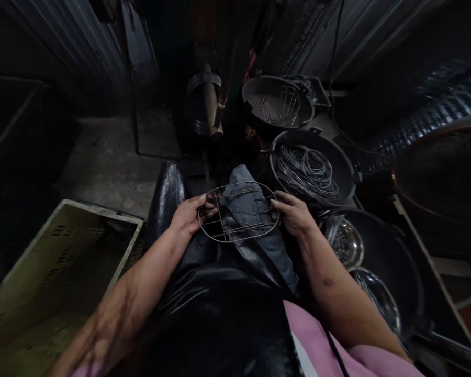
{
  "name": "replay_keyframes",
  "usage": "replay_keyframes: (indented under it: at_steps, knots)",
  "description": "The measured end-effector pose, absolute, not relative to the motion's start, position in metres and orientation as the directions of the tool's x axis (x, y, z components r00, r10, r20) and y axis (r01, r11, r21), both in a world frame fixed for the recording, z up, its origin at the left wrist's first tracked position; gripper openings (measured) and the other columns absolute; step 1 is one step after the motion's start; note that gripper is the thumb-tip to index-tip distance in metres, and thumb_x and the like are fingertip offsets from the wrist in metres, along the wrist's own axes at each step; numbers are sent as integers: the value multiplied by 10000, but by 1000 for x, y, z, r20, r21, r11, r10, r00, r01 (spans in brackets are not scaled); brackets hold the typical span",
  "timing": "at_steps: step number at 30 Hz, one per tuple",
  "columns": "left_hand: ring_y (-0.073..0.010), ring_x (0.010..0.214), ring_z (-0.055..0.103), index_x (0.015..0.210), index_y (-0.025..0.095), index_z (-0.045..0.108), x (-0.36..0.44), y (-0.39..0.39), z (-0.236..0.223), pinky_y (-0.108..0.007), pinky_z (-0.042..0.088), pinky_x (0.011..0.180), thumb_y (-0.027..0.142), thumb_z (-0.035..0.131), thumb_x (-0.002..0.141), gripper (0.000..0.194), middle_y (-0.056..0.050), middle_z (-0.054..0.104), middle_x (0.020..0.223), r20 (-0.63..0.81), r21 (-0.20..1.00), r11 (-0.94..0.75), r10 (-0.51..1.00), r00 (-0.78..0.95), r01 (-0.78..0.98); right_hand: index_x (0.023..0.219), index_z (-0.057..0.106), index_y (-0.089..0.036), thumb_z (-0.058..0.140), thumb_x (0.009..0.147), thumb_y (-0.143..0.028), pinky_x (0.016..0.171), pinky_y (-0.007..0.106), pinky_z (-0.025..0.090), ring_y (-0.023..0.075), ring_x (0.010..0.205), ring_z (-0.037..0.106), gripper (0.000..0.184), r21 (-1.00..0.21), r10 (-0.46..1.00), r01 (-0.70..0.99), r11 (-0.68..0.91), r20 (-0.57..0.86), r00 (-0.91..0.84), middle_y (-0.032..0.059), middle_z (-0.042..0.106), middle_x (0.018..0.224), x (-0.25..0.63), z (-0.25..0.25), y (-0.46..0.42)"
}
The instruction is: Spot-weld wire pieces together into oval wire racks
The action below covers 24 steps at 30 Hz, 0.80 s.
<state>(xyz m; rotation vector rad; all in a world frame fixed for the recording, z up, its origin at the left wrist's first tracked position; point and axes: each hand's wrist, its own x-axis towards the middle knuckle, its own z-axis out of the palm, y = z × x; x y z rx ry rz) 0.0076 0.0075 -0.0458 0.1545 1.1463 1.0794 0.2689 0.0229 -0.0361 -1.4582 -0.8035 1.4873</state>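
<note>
Over my lap I hold an oval wire rack [224, 241], its thin rods running across the frame. My left hand [187, 214] pinches its left end between thumb and fingers. At the opposite end, my right hand [292, 212] grips the rim the same way. Below the rack lie a black apron [215, 298] and a piece of blue denim [249, 207] across my legs.
On the left stands a yellowish plastic crate [74, 246]. To the right, a black pan holds coiled wire loops [308, 170]; another pan [255, 94] behind it contains bent wire frames. Metal bowls [377, 293] with small parts sit nearer. A wooden-handled hammer-like tool [211, 104] stands ahead.
</note>
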Motion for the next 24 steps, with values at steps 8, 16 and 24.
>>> replay_keyframes:
  at_steps: [8,16,24]
  knots:
    - [-167,490,606,862,83,574,9,3,-46,-222,459,414,97,510,768,114,-52,586,596,-594,681,453,801,-73,-575,952,648,-133,689,583,-396,493,265,479,121,531,562,455,-967,963,145,-211,-180,199,31,644,739,265,-43,18]
    - [-135,465,578,946,88,583,17,1,-58,-214,427,417,144,528,749,212,-41,582,623,-498,811,373,844,-198,-451,1294,417,-193,783,504,-311,983,387,377,236,1114,502,878,-898,954,430,-87,-200,-225,67,561,1186,288,-27,5]
    - [-168,789,585,1027,193,627,33,-14,-68,-225,447,646,281,626,712,327,-51,599,890,-261,963,216,897,-357,-163,1318,373,-204,788,498,-271,1060,377,253,227,1226,387,922,-888,956,451,-87,-202,-214,44,472,1290,288,-32,2]
